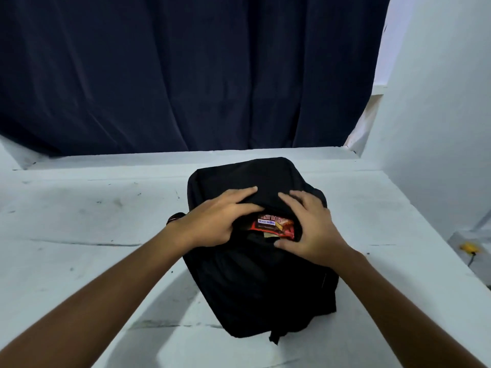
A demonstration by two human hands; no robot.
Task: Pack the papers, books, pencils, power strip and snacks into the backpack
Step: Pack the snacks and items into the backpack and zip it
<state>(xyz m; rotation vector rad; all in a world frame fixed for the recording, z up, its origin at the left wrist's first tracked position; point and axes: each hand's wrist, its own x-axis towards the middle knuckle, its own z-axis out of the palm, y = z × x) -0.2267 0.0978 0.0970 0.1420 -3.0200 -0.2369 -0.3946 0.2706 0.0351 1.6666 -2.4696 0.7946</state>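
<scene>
backpack (261, 277) flat lengthwise away, snack pack (275, 226) crosswise in its pocket

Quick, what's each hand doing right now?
Left hand: grips the black fabric backpack at its opening.
Right hand: grips the opening's other side.

1. A dark navy curtain (186, 75) fills the upper frame, hanging in folds.
2. A scuffed white table (79, 221) spans the lower half.
3. A white wall (438, 115) rises at right.
4. A small yellow object (469, 247), possibly a plug, lies at the right edge.
</scene>
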